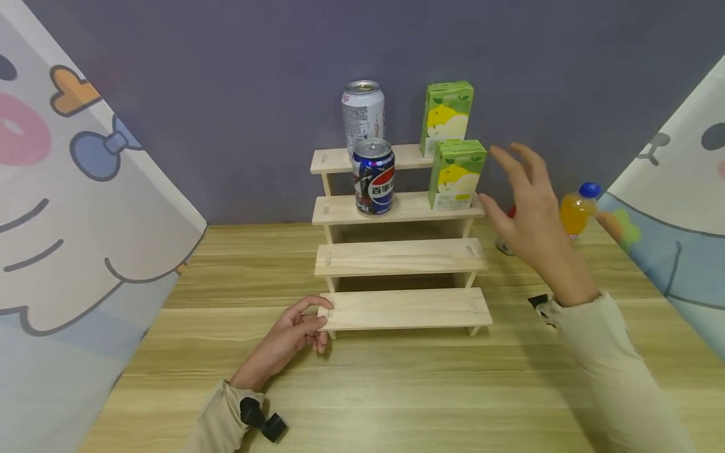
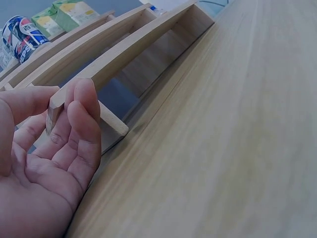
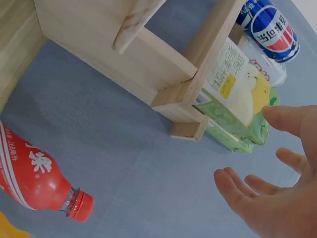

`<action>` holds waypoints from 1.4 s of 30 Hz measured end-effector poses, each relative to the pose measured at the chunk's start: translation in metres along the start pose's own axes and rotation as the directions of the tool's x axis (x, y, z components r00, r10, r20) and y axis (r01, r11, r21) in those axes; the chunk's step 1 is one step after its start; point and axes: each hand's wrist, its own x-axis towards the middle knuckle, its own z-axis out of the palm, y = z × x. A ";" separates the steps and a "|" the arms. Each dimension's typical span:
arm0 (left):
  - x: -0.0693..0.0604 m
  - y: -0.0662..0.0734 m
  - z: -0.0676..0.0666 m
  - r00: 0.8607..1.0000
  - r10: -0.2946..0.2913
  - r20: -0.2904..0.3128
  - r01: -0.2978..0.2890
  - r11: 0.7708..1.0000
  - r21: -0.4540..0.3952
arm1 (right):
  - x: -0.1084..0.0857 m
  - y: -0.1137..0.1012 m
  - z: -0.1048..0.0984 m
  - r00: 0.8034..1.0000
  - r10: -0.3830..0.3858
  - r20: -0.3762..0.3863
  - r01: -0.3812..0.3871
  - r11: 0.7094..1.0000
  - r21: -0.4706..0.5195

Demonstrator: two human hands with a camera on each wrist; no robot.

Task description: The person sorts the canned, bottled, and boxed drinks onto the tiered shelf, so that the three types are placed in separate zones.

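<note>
A wooden stepped rack (image 1: 399, 257) has four tiers. My left hand (image 1: 294, 333) pinches the left end of its lowest tier; in the left wrist view the fingers and thumb of that hand (image 2: 59, 144) close round the board's end. My right hand (image 1: 529, 220) is in the air just right of the second tier from the top, fingers spread and holding nothing. Beside it a green juice box (image 1: 457, 176) stands on that tier, with a blue Pepsi can (image 1: 374, 179) to its left. The top tier bears a white can (image 1: 364, 113) and another green box (image 1: 447, 116).
Right of the rack, an orange drink bottle (image 1: 574, 211) with a blue cap stands on the table, partly behind my right hand. A red-capped bottle (image 3: 44, 173) shows in the right wrist view. Patterned cloths (image 1: 73, 189) hang on both sides, and a grey-blue wall (image 1: 226, 113) is behind.
</note>
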 end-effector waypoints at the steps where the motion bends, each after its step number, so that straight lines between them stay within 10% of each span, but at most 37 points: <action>1: 0.000 0.000 -0.001 1.000 0.006 0.005 -0.006 1.000 0.002 | -0.001 0.002 0.000 1.000 0.000 -0.013 0.000 1.000 -0.001; 25: -0.001 0.001 0.000 1.000 -0.005 0.000 0.005 1.000 0.009 | -0.022 0.081 0.018 0.974 0.226 0.012 -0.224 0.970 -0.097; 34: -0.001 0.001 -0.001 1.000 0.010 0.006 -0.010 1.000 0.005 | -0.030 0.108 0.026 0.922 0.376 0.097 -0.364 0.924 -0.122; 42: 0.000 0.002 0.001 1.000 -0.024 -0.006 0.024 1.000 0.000 | -0.042 0.120 0.039 0.915 0.403 -0.009 -0.401 0.907 -0.130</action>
